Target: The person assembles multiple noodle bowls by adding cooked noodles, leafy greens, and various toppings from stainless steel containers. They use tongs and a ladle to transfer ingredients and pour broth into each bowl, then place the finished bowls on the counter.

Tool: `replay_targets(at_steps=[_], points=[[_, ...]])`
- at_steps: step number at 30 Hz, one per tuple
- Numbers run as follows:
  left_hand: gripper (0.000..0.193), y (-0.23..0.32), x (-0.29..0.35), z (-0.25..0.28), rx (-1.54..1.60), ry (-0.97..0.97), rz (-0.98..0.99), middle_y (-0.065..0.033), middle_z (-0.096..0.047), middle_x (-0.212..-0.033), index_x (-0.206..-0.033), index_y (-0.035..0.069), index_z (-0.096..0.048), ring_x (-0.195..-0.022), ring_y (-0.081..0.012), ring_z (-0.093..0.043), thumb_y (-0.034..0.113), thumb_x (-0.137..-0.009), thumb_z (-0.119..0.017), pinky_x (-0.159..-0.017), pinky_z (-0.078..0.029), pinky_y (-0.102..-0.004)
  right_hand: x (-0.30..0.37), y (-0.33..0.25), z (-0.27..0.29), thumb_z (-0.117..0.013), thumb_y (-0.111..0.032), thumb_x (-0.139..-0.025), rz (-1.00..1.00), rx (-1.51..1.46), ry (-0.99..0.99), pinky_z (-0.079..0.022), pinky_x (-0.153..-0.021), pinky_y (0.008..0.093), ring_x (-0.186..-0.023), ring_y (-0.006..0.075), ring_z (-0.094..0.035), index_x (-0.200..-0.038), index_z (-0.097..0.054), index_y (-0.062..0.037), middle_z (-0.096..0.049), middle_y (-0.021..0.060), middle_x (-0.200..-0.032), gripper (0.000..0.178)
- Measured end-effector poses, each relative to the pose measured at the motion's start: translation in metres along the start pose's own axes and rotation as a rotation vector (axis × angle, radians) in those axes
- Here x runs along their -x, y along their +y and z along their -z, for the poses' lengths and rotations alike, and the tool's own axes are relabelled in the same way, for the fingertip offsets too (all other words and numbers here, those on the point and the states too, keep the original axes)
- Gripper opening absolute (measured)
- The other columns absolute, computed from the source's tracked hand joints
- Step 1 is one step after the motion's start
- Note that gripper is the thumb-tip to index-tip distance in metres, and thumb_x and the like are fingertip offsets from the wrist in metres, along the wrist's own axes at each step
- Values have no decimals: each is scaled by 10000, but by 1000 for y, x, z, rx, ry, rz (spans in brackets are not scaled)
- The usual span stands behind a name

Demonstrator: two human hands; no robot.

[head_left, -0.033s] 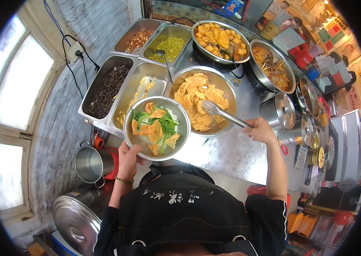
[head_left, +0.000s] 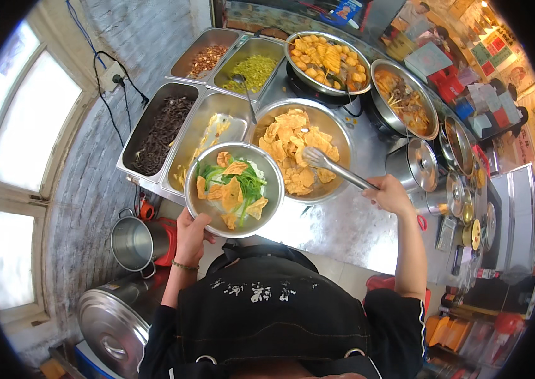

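Note:
My left hand (head_left: 193,234) grips the lower left rim of a metal bowl (head_left: 273,189) at the counter's near edge. Inside it lie green leafy vegetables (head_left: 253,184) topped with several golden crisp sheets (head_left: 232,194). With my right hand (head_left: 389,194) I hold metal tongs (head_left: 346,175). Their tips reach into a wider metal bowl (head_left: 344,136) of broken golden crisp sheets (head_left: 291,125) and touch the pile; whether a piece is between them cannot be made out. The smaller bowl overlaps the wide bowl's near left side.
Left of the bowls stand rectangular metal pans: dark shreds (head_left: 157,136), peanuts (head_left: 209,60), chopped green bits (head_left: 253,71) with a spoon (head_left: 240,79), and yellow scraps (head_left: 213,131). Pans of food in broth (head_left: 330,60) (head_left: 403,95) and lidded pots (head_left: 420,164) line the right. A brick wall rises left.
The tongs and my right hand have shifted very slightly to the right. My left hand and its bowl are almost unmoved.

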State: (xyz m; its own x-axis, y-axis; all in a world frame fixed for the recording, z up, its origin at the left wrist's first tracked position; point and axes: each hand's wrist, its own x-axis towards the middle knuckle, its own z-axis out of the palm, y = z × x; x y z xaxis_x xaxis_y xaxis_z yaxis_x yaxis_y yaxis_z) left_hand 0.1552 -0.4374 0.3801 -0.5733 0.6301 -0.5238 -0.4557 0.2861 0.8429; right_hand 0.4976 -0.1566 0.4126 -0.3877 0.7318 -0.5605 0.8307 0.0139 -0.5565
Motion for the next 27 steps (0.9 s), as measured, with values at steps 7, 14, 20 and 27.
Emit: replay_targets(at_steps=[7,14,20,27], points=[[255,-5,-8,-8,16,-40,6,-71,-641,-761,-1065,-16,-562,-464,-121,-563,22,-815,-533,-358,-451,-226,55,-42,8,-729,-127,-781,294,-7,41,-439,-537,319,-516,167,-539,-1022,-707,-48,-596,94,-620,254],[274,-7,-4,-4,88,-34,25,-73,-646,-761,-1083,-11,-560,-462,-126,-567,22,-813,-523,-355,-453,-228,73,-80,1,-753,-205,-755,340,101,71,-468,-626,377,-660,350,-606,-1079,-702,-98,-635,182,-712,344],[312,-3,7,13,111,31,-27,-72,-639,-784,-1122,-10,-552,-478,-130,-573,14,-812,-519,-356,-451,-231,59,-90,-17,-752,-206,-767,520,271,74,-473,-600,362,-606,324,-615,-1092,-691,-46,-637,214,-755,368],[271,-3,28,82,187,250,-84,-73,-635,-771,-1079,-16,-555,-453,-121,-548,3,-811,-520,-343,-432,-222,25,-147,-37,-701,-238,-793,577,430,136,-492,-663,416,-714,361,-644,-990,-705,-39,-650,207,-753,279]])
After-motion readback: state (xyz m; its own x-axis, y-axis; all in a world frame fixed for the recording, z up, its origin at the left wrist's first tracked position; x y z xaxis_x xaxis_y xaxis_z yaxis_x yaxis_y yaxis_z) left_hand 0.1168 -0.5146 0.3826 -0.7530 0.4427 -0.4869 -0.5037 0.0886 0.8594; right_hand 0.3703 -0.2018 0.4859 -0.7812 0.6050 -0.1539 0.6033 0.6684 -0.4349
